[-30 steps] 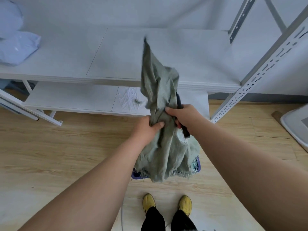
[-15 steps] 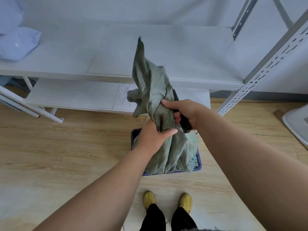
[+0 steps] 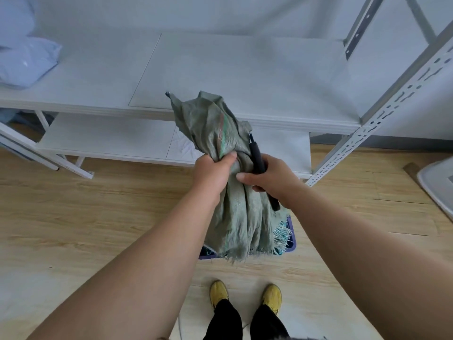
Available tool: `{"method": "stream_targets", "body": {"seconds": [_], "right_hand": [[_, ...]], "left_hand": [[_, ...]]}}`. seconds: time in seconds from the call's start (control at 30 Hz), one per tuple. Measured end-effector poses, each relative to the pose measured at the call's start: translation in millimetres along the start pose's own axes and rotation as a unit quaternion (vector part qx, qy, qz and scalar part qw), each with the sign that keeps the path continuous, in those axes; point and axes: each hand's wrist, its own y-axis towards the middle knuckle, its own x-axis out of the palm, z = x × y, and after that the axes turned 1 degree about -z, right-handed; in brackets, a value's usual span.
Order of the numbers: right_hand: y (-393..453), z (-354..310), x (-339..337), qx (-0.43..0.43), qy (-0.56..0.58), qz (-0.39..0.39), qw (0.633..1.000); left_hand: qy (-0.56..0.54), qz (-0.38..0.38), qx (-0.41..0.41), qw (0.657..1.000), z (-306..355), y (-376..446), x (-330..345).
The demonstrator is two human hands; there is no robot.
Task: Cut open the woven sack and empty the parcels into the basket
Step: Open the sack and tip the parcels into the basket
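Note:
A limp grey-green woven sack (image 3: 218,133) hangs upside down in front of me, its frayed cut edge dangling over a purple basket (image 3: 291,244) on the floor. My left hand (image 3: 213,173) grips the bunched middle of the sack. My right hand (image 3: 272,177) grips the sack beside it and also holds a black-handled cutter (image 3: 257,158) against the fabric. The sack covers most of the basket, so no parcels show inside it.
A white metal shelf unit (image 3: 220,77) stands just beyond the sack, with pale blue parcels (image 3: 24,62) at its left end. Its slotted upright (image 3: 382,114) rises at right. A grey tray (image 3: 438,185) lies far right on the wooden floor. My yellow shoes (image 3: 245,293) stand below the basket.
The sack's raised top has dropped and crumpled lower. Both hands regripped it side by side, and the frayed end hangs over the basket's front again.

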Motion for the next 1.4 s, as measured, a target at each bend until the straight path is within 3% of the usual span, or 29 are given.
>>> {"method": "stream_targets", "body": {"seconds": [0.1, 0.23, 0.47, 0.6, 0.97, 1.17, 1.27, 1.4], "right_hand": [[1, -2, 6, -0.033, -0.045, 0.052, 0.997], [4, -8, 5, -0.080, -0.047, 0.114, 0.989], [6, -21, 4, -0.124, -0.053, 0.129, 0.982], [6, -27, 2, -0.116, -0.055, 0.096, 0.987], [5, -38, 2, -0.158, -0.012, 0.096, 0.983], [11, -38, -6, -0.116, 0.000, 0.084, 0.990], [13, -36, -15, -0.096, 0.040, 0.081, 0.991], [15, -41, -16, -0.029, 0.077, 0.004, 0.997]], "left_hand": [[-0.026, -0.030, 0.000, 0.999, 11, -5, 2], [-0.028, -0.068, 0.060, 0.995, 25, -4, 1], [-0.046, -0.077, 0.112, 0.990, 35, -5, -4], [-0.047, -0.068, 0.101, 0.991, 36, -10, -3], [-0.087, -0.045, 0.130, 0.987, 49, -13, -5], [-0.016, -0.052, 0.136, 0.989, 31, -11, -7], [0.115, -0.060, 0.148, 0.980, 7, -8, -18], [0.193, -0.151, 0.106, 0.964, -26, -9, -15]]}}
